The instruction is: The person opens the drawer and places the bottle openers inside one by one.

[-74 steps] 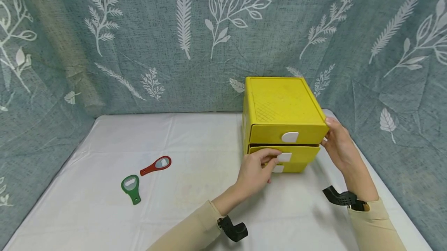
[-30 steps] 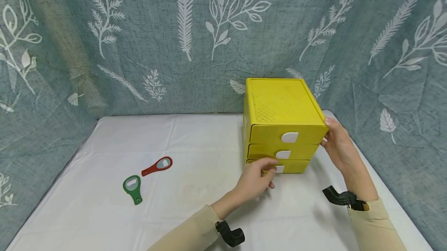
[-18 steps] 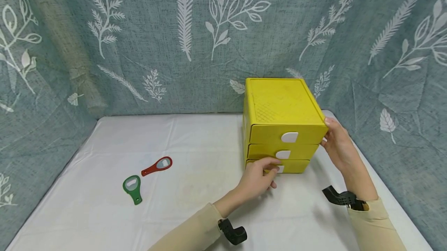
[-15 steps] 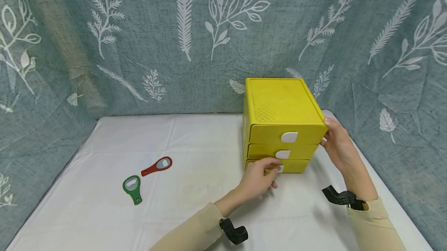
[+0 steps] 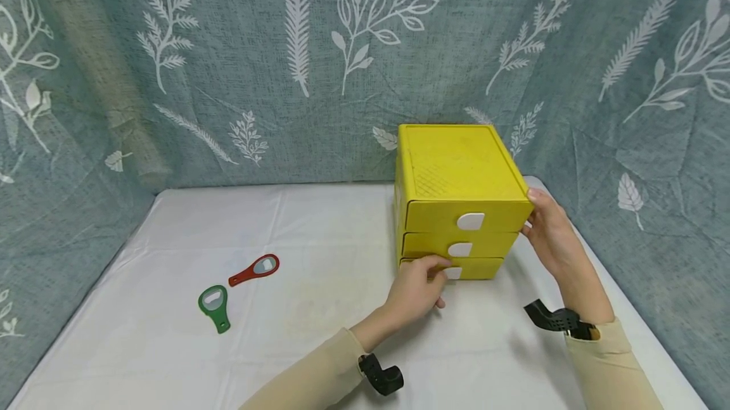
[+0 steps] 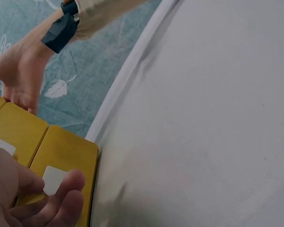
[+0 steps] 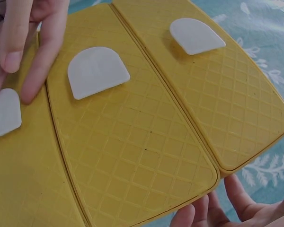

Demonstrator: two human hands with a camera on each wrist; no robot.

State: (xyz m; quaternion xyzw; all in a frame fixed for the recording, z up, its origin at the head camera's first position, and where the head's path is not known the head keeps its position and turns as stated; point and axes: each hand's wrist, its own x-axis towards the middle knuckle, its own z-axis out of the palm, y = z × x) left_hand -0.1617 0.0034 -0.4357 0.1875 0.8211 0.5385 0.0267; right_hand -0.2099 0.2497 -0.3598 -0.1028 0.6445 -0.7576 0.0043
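Observation:
A yellow drawer box (image 5: 456,163) with three stacked drawers stands at the back right of the table. All three drawers look closed, each with a white tab handle. My left hand (image 5: 415,286) is at the bottom drawer's handle (image 7: 4,113), thumb and fingers loosely bent about its left end; no firm pinch shows. In the left wrist view, a gap separates the thumb from the fingertips (image 6: 72,182) near that tab. My right hand (image 5: 553,232) holds the box's right side, thumb at the top edge, fingers against the side wall (image 7: 236,194).
A red bottle opener (image 5: 255,269) and a green bottle opener (image 5: 214,307) lie on the white-covered table (image 5: 319,334) to the left. Grey-green leaf-patterned cloth (image 5: 256,68) hangs behind and along both sides.
The middle drawer, slightly out at first, is now closed. My left hand has moved from its handle down to the bottom one, then shifted slightly left. My right hand stays in place.

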